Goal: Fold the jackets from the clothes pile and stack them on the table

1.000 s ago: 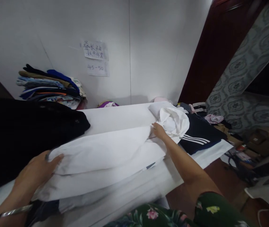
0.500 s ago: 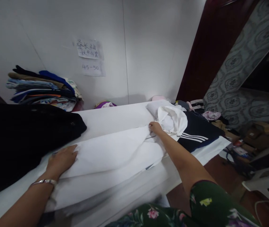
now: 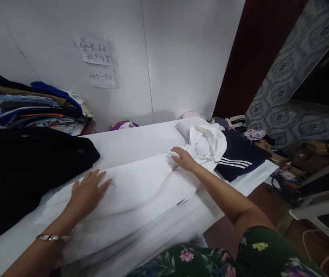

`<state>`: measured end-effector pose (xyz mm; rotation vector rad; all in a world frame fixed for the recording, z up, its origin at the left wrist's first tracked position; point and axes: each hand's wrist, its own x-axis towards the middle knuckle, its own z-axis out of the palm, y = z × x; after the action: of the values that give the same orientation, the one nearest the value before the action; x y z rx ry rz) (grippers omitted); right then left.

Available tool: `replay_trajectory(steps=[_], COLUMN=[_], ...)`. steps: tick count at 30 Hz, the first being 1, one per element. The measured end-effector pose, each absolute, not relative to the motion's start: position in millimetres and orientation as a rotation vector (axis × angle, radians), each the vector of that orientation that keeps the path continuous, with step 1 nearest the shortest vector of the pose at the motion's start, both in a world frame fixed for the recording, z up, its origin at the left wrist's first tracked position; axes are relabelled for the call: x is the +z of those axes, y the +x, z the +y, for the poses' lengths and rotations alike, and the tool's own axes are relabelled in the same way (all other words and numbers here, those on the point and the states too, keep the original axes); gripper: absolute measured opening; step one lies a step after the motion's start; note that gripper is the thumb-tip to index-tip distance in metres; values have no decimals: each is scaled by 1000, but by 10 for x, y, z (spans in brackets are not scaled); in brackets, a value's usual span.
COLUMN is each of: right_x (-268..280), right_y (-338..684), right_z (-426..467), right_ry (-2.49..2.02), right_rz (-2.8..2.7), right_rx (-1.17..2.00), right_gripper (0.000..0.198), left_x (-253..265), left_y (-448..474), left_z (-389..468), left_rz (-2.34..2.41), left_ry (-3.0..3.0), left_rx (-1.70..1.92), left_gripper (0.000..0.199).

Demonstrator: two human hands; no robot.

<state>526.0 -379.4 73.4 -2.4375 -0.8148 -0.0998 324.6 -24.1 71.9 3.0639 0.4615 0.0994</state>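
A white hooded jacket (image 3: 141, 186) lies spread over the table (image 3: 130, 142), its near edge hanging down toward me. Its hood (image 3: 222, 146) is bunched at the right end. My left hand (image 3: 87, 197), wearing a silver bracelet, rests flat on the left part of the jacket with fingers spread. Just left of the hood, my right hand (image 3: 184, 159) touches the white cloth with fingers stretched out and nothing gripped.
Black clothing (image 3: 37, 165) covers the left side. Behind it rises a stack of folded clothes (image 3: 40, 105). A navy garment with white stripes (image 3: 236, 154) lies beyond the hood. At right are cardboard boxes (image 3: 311, 157) and a white plastic stool (image 3: 320, 207).
My left hand has slid right and a little up across the jacket, fingers spreading. My right hand has loosened its pinch on the cloth and opened. The view has shifted slightly.
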Motion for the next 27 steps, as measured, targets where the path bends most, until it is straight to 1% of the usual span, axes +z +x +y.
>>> replay_trajectory(steps=[2, 4, 6, 8, 10, 14, 17, 22, 25, 27], right_x=[628, 487, 365, 304, 315, 428, 430, 355, 465, 589], right_y=[5049, 4908, 4849, 4851, 4875, 4867, 4799, 4718, 4725, 4753], right_z=[-3744, -3730, -3742, -3756, -3758, -3745, -3759, -3786, -3730, -3641], right_ry=[-2466, -2568, -2647, -2668, -2667, -2641, -2660, -2697, -2693, -2687], right_rz=[-1021, -1071, -1035, -1019, -1017, -987, -949, -930, -912, -911], right_rx=[3, 136, 195, 170, 166, 254, 236, 214, 242, 207], right_gripper=[56, 62, 62, 61, 62, 63, 64, 62, 62, 63], left_x=[623, 505, 408, 353, 333, 323, 324, 352, 354, 354], left_y=[3251, 3229, 3196, 3175, 3172, 3189, 3191, 3185, 3186, 3188], left_z=[-480, -639, -700, -690, -656, -626, -649, -697, -707, -711], left_rz=[382, 309, 243, 204, 202, 213, 201, 289, 312, 321], left_ry=[3136, 3194, 3220, 3234, 3241, 3244, 3251, 3232, 3231, 3228], left_rx=[36, -55, -87, -62, -47, -41, -11, -51, -68, -57], left_gripper=[57, 58, 57, 55, 56, 55, 54, 59, 61, 61])
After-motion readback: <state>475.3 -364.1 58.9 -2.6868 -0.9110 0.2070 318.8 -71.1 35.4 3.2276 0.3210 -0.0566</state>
